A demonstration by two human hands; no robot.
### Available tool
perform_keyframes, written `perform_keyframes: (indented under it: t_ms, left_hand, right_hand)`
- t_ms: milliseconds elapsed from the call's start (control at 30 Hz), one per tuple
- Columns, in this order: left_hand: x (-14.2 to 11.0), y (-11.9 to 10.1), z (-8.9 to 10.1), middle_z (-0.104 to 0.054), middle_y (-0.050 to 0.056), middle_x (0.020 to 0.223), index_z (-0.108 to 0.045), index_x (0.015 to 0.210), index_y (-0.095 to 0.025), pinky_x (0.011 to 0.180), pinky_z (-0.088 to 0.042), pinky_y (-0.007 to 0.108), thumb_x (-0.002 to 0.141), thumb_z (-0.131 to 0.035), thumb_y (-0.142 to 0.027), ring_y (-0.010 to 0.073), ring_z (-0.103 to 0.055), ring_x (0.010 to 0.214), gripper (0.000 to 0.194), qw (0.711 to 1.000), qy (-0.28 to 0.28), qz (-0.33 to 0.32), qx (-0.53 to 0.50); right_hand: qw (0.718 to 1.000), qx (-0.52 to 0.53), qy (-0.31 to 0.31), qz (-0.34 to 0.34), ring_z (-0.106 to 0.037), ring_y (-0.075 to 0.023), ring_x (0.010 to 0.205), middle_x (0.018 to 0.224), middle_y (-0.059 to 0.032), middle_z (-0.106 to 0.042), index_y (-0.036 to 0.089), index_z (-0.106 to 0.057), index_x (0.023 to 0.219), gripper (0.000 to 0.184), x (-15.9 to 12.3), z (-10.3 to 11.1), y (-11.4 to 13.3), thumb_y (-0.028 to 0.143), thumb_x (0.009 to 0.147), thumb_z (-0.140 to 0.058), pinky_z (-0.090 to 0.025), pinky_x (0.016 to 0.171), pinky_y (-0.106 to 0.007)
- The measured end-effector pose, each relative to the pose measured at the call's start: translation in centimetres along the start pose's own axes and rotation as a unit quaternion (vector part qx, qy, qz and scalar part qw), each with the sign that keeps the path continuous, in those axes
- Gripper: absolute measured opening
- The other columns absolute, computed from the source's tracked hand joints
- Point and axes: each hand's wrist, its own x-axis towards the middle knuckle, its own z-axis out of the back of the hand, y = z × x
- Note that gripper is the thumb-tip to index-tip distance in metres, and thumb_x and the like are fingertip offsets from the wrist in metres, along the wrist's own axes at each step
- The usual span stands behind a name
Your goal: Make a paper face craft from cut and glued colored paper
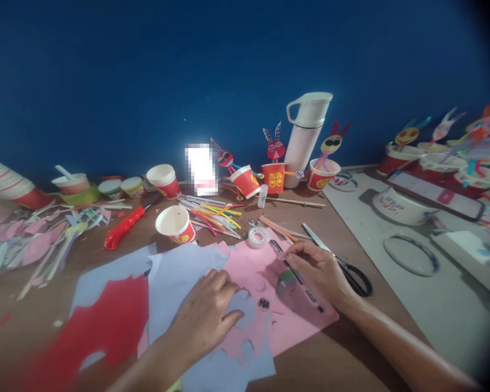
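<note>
My left hand (208,307) rests on the light blue and pink paper, its fingers bent and the thumb held apart, with nothing visible in it. On the right, my right hand (320,267) has thumb and fingertips closed at the upper part of a black and clear pen (298,276), which slants over the pink paper (306,329). A small round piece with black marks (263,304) lies between my hands. Round holes are cut in the pink sheet. A tape roll (258,237) sits just beyond, and black-handled scissors (353,275) lie beside my right wrist.
Red cut paper (110,321) and a red utility knife (124,228) lie to the left. Paper cups (175,223), colored sticks (216,212), decorated cup figures (274,171) and a white flask (304,144) stand behind. A grey board (371,245) carries a bangle (410,255).
</note>
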Motion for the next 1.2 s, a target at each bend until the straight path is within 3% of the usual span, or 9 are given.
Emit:
perform_keyframes:
  t_ms: [233,433,633,833,1067,1200]
  left_hand:
    - [-0.2,-0.3,-1.1,-0.060,0.005,0.093,-0.064,0.088,-0.017,0.082,-0.049,0.041,0.088,-0.058,-0.014,0.0243,-0.059,0.091,0.007,0.999,-0.005,0.047,0.009]
    - [-0.2,-0.6,-1.3,-0.060,0.003,0.089,-0.060,0.078,-0.019,0.085,-0.048,0.038,0.089,-0.050,-0.010,0.0212,-0.059,0.090,0.018,0.998,-0.004,0.054,0.010]
    - [-0.4,-1.0,-1.1,-0.061,0.005,0.095,-0.063,0.090,-0.018,0.081,-0.051,0.040,0.085,-0.060,-0.015,0.0238,-0.061,0.090,0.006,0.998,-0.002,0.065,-0.001]
    - [-1.6,-1.5,-1.3,-0.059,0.008,0.101,-0.064,0.098,-0.018,0.085,-0.049,0.048,0.084,-0.064,-0.020,0.0285,-0.059,0.096,0.014,0.998,-0.005,0.057,0.007]
    - [-3.1,-0.3,-3.1,-0.061,0.008,0.109,-0.058,0.111,-0.022,0.082,-0.051,0.047,0.076,-0.074,-0.024,0.0301,-0.061,0.095,0.039,0.995,-0.086,0.003,0.055]
    - [-2.9,1.8,-4.3,-0.063,0.007,0.105,-0.054,0.114,-0.024,0.076,-0.050,0.040,0.083,-0.064,-0.030,0.0272,-0.065,0.090,0.033,0.986,-0.141,-0.049,0.070]
  right_hand:
    - [1.000,-0.010,0.016,-0.004,-0.058,-0.0168,0.068,0.072,-0.0011,-0.064,0.019,-0.068,0.079,0.015,-0.2,0.0,0.4,0.032,0.085,-0.061,-0.045,0.061,-0.027]
    - [1.000,-0.014,0.017,-0.006,-0.060,-0.0173,0.067,0.072,-0.0014,-0.067,0.020,-0.069,0.078,0.019,-0.3,0.0,0.4,0.037,0.084,-0.063,-0.046,0.059,-0.026]
    - [0.999,-0.024,0.023,-0.004,-0.057,-0.0157,0.063,0.067,-0.0005,-0.065,0.019,-0.067,0.074,0.018,-0.6,-0.5,1.6,0.035,0.082,-0.063,-0.044,0.058,-0.026]
    - [0.999,-0.030,0.031,0.006,-0.056,-0.0158,0.062,0.067,-0.0007,-0.065,0.019,-0.066,0.070,0.020,-0.8,-0.7,2.1,0.036,0.081,-0.063,-0.043,0.059,-0.027]
    - [0.999,-0.026,0.018,0.042,-0.053,-0.0127,0.057,0.064,0.0008,-0.064,0.019,-0.067,0.072,0.013,-0.2,-0.9,2.5,0.024,0.081,-0.060,-0.042,0.055,-0.023]
    - [0.996,-0.034,0.018,0.080,-0.051,-0.0110,0.058,0.066,0.0024,-0.063,0.019,-0.069,0.073,0.011,0.1,-0.9,1.9,0.023,0.081,-0.064,-0.041,0.056,-0.022]
